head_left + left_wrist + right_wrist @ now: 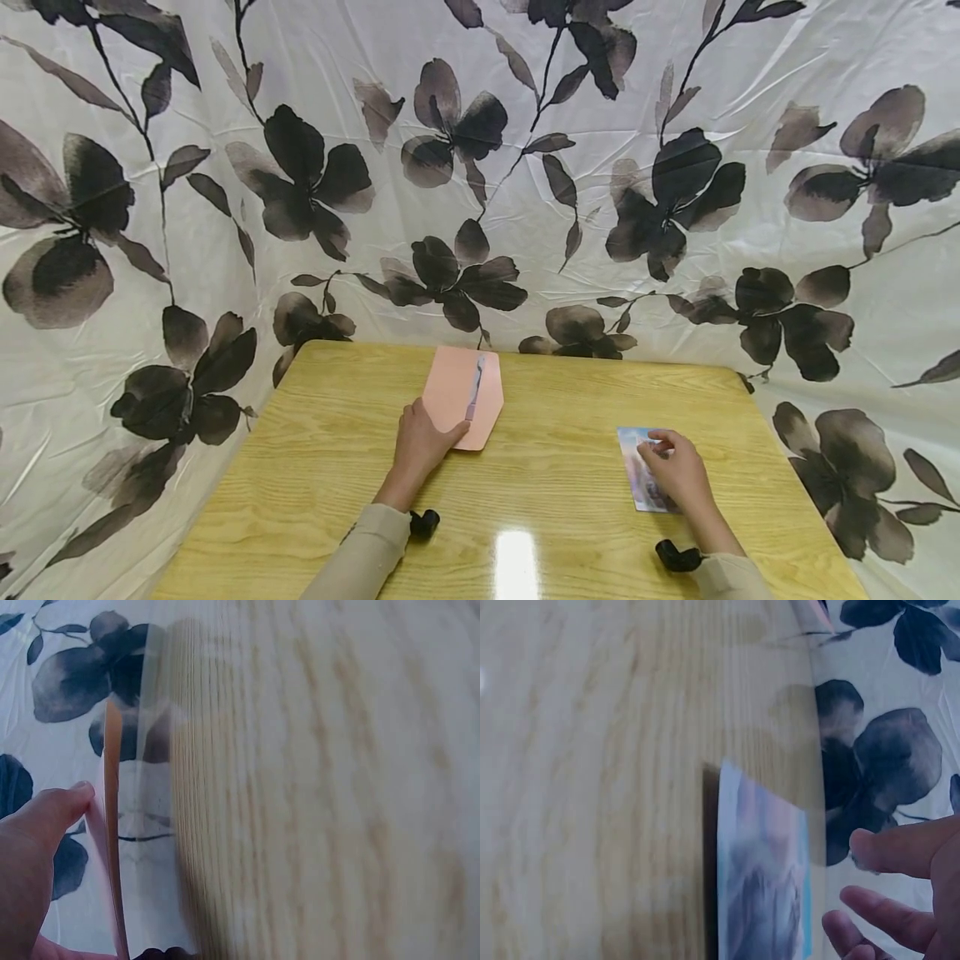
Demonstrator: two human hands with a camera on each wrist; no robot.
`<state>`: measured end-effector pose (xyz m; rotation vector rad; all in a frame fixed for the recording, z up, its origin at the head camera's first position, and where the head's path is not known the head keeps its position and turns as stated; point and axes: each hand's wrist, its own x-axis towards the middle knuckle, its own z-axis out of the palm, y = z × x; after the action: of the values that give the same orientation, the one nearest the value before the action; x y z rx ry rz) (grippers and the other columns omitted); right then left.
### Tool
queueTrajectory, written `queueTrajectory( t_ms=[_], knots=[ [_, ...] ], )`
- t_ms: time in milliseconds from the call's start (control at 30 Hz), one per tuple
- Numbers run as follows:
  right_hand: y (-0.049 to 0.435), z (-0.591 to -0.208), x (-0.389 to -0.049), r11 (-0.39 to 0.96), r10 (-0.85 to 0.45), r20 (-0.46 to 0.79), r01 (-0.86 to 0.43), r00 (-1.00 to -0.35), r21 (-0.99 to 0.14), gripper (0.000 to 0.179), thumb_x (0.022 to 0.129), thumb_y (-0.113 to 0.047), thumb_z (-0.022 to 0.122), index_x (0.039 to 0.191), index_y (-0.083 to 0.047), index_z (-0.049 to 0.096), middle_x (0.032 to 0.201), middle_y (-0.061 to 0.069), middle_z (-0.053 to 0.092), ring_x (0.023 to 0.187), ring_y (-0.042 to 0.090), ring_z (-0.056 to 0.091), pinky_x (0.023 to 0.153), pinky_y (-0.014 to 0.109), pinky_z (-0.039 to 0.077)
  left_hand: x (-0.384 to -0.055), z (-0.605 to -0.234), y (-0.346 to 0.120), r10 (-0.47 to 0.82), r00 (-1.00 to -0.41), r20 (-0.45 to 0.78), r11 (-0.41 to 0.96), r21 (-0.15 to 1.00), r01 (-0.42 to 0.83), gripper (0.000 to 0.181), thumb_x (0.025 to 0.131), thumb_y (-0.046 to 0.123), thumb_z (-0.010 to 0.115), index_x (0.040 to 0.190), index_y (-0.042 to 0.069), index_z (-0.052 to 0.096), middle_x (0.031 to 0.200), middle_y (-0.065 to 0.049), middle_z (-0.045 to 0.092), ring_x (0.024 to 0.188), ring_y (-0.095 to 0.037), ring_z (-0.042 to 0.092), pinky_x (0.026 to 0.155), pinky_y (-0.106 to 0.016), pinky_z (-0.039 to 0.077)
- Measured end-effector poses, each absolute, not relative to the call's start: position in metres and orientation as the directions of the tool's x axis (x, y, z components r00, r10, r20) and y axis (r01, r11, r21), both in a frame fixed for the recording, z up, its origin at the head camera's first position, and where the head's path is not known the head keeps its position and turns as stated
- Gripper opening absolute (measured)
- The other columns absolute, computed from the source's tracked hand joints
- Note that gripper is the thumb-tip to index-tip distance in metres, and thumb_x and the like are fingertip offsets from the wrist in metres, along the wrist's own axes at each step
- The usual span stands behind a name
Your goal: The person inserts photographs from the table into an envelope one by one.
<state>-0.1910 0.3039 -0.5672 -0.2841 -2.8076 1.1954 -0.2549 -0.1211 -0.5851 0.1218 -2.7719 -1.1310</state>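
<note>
My left hand (425, 442) grips a pink envelope (453, 375) by its near left part, thumb on its upper face. A narrow grey-purple strip (476, 387) shows along the envelope next to its flap on the right. In the left wrist view, the thumb (75, 795) presses against the envelope (111, 832), seen nearly edge-on. A pastel picture card (641, 479) lies on the table at the right. Over the card, my right hand (678, 467) is loosely bent; in the right wrist view its fingers (892, 915) are apart from the card (761, 877), holding nothing.
The yellow wood-grain table (555, 450) carries both things. A white sheet with dark flowers (570, 183) hangs behind and at the sides. Black wrist-worn pieces (425, 524) sit by each sleeve. A bright reflection lies near the table's front.
</note>
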Motion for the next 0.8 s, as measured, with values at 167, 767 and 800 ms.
queueTrajectory(
  t_ms=[167,767,800],
  knots=[
    [0.309,-0.569,-0.184,0.731,0.185,0.023,0.122,-0.983,-0.671,0.048,0.100,-0.023,0.076,0.135,0.008,0.064,0.105,0.021,0.063,0.081,0.029,0.059,0.064,0.039,0.047,-0.255,-0.585,-0.122,-0.132,-0.985,0.109,0.713,0.701,-0.018,0.101,0.085,0.051,0.088,0.148,-0.015,0.044,0.134,-0.034,0.054,0.118,-0.046,0.057,0.101,-0.058,0.050],
    [0.332,-0.569,-0.162,0.807,0.256,-0.131,0.287,-0.958,-0.516,0.087,0.089,-0.059,0.082,0.128,0.014,0.054,0.127,0.040,0.050,0.113,0.054,0.053,0.091,0.067,0.047,-0.255,-0.588,-0.121,-0.123,-0.986,0.116,0.736,0.677,-0.012,0.100,0.086,0.052,0.088,0.144,-0.016,0.045,0.131,-0.034,0.054,0.114,-0.045,0.057,0.098,-0.058,0.051],
    [0.332,-0.568,-0.161,0.810,0.258,-0.130,0.288,-0.957,-0.511,0.088,0.088,-0.059,0.083,0.128,0.014,0.055,0.127,0.040,0.051,0.113,0.054,0.053,0.090,0.066,0.047,-0.255,-0.587,-0.121,-0.124,-0.986,0.115,0.736,0.677,-0.013,0.100,0.086,0.052,0.088,0.144,-0.016,0.045,0.131,-0.034,0.054,0.115,-0.045,0.057,0.098,-0.058,0.051]
  ],
)
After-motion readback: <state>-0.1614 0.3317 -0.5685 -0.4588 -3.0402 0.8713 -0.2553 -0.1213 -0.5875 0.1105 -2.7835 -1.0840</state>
